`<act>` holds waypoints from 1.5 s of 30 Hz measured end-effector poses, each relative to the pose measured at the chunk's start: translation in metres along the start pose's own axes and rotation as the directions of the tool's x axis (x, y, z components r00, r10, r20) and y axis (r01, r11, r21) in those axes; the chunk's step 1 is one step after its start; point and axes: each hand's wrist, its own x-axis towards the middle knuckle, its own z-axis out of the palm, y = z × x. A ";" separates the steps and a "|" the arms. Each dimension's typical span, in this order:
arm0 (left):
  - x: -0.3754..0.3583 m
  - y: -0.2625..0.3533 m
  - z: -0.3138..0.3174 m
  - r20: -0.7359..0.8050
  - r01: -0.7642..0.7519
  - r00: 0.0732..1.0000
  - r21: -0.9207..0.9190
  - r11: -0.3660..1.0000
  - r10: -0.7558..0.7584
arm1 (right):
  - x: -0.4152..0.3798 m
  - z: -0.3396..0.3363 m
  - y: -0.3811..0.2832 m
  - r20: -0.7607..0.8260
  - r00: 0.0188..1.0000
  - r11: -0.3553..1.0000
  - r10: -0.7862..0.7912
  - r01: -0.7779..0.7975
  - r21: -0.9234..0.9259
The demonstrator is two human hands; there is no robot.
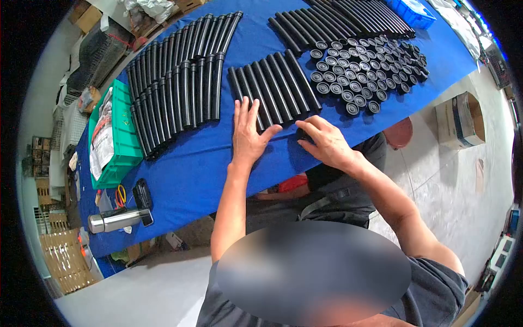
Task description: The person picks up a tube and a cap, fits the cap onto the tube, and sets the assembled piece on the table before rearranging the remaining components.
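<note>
My left hand (249,136) lies with its fingers stretched out along the leftmost black tubes of a flat row (275,90), its thumb spread toward their near ends. Just off the near ends of that row, my right hand (327,143) is bent, thumb opposite the fingers. A small dark piece shows between those fingertips, too little of it to name. Beyond my right hand, many round black caps (362,76) stand closely grouped, ringed faces up. To the left of my left hand lie two rows of black tubes with wider collared ends (190,92).
More plain black tubes (338,24) lie at the back of the blue-covered table (190,169). A green crate (122,136) stands at the left edge, near a steel flask (114,220). A blue bin (417,13) is at the far right, a cardboard box (457,122) on the floor.
</note>
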 end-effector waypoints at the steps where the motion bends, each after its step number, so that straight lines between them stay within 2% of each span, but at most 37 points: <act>1: 0.001 -0.003 0.001 -0.006 0.024 1.000 -0.043 0.999 -0.024 | -0.001 0.000 0.001 0.028 0.999 1.000 0.017 -0.017 -0.010; 3: -0.001 -0.003 0.000 -0.026 0.017 1.000 -0.024 1.000 -0.017 | 0.003 -0.001 0.002 0.080 0.996 0.999 0.045 -0.043 -0.032; 6: -0.001 -0.006 0.003 -0.107 0.056 0.992 -0.084 0.995 -0.065 | 0.002 -0.005 0.004 0.067 0.997 0.999 0.036 -0.037 0.022; 7: -0.002 -0.009 0.004 -0.216 0.072 0.972 -0.083 0.994 -0.089 | 0.000 -0.003 0.005 0.033 0.999 1.000 0.016 -0.017 0.017; 11: -0.011 -0.012 0.003 -0.222 0.119 0.970 0.062 0.991 -0.102 | -0.006 0.009 0.011 -0.054 0.996 0.997 -0.071 0.069 -0.033; 13: -0.016 -0.011 -0.002 -0.233 0.187 0.956 0.025 0.982 -0.176 | -0.007 0.009 0.008 -0.059 0.998 0.999 -0.039 0.037 -0.030; 15: -0.016 -0.012 -0.012 -0.285 0.154 0.950 0.077 0.985 -0.126 | -0.008 0.011 0.011 -0.066 0.998 1.000 -0.019 0.019 -0.002; 17: -0.008 -0.016 -0.017 -0.180 0.348 0.920 -0.031 0.937 -0.347 | -0.008 0.008 0.011 -0.040 0.999 1.000 -0.008 0.008 0.012; 18: -0.002 -0.018 -0.019 -0.205 0.291 0.935 -0.030 0.956 -0.291 | -0.008 0.008 0.011 -0.042 0.999 1.000 -0.003 0.004 0.024; 22: 0.014 -0.011 -0.023 -0.036 0.465 0.885 0.106 0.879 -0.464 | -0.011 0.011 0.010 -0.062 0.996 0.997 0.059 -0.056 0.052; 25: 0.013 -0.020 -0.016 -0.072 0.399 0.917 0.153 0.904 -0.392 | -0.012 0.010 0.011 -0.067 0.996 0.998 0.052 -0.049 0.049; 28: 0.003 -0.014 -0.029 0.009 0.446 0.890 -0.223 0.867 -0.455 | -0.011 0.011 0.011 -0.074 0.996 0.998 0.050 -0.047 0.039; 29: -0.008 -0.020 -0.030 0.115 0.475 0.862 -0.523 0.708 -0.493 | -0.011 0.011 0.011 -0.072 0.996 0.998 0.051 -0.047 0.049; 31: -0.025 0.009 -0.055 0.215 0.435 0.800 -0.851 0.294 -0.561 | -0.010 0.009 0.011 -0.070 0.996 0.996 0.052 -0.047 0.075; 32: -0.037 0.025 -0.062 0.221 0.340 0.802 -0.932 0.121 -0.555 | -0.011 0.007 0.010 -0.077 0.995 0.996 0.066 -0.061 0.071; 33: -0.050 0.042 -0.066 0.223 0.229 0.805 -0.972 -0.059 -0.550 | -0.011 0.009 0.010 -0.151 0.988 0.998 0.020 -0.012 0.057; 35: -0.076 0.068 -0.070 0.264 0.170 0.826 -0.959 -0.225 -0.498 | -0.013 0.010 0.012 -0.207 0.978 0.995 -0.004 0.024 0.093; 36: -0.087 0.075 -0.069 0.310 0.157 0.846 -0.922 -0.353 -0.434 | -0.016 0.008 0.008 -0.232 0.973 0.991 0.003 0.028 0.128; 37: -0.097 0.084 -0.069 0.355 0.170 0.842 -0.890 -0.424 -0.406 | -0.020 0.006 0.002 -0.235 0.972 0.986 -0.018 0.057 0.160; 39: -0.113 0.087 -0.066 0.374 0.244 0.887 -0.876 -0.415 -0.270 | -0.022 0.007 -0.016 -0.258 0.964 0.970 -0.058 0.116 0.212; 40: -0.116 0.090 -0.066 0.395 0.237 0.874 -0.855 -0.461 -0.284 | -0.022 0.010 -0.028 -0.219 0.971 0.947 -0.096 0.157 0.280; 42: -0.122 0.098 -0.068 0.438 0.222 0.846 -0.808 -0.546 -0.303 | -0.016 0.011 -0.053 0.044 0.998 0.875 -0.048 0.021 0.484; 43: -0.124 0.098 -0.067 0.464 0.221 0.824 -0.793 -0.568 -0.327 | -0.008 0.020 -0.057 0.071 0.994 0.813 -0.079 0.023 0.581; 45: -0.126 0.088 -0.066 0.494 0.209 0.784 -0.781 -0.589 -0.376 | 0.005 0.042 -0.058 0.136 0.985 0.763 -0.102 -0.010 0.647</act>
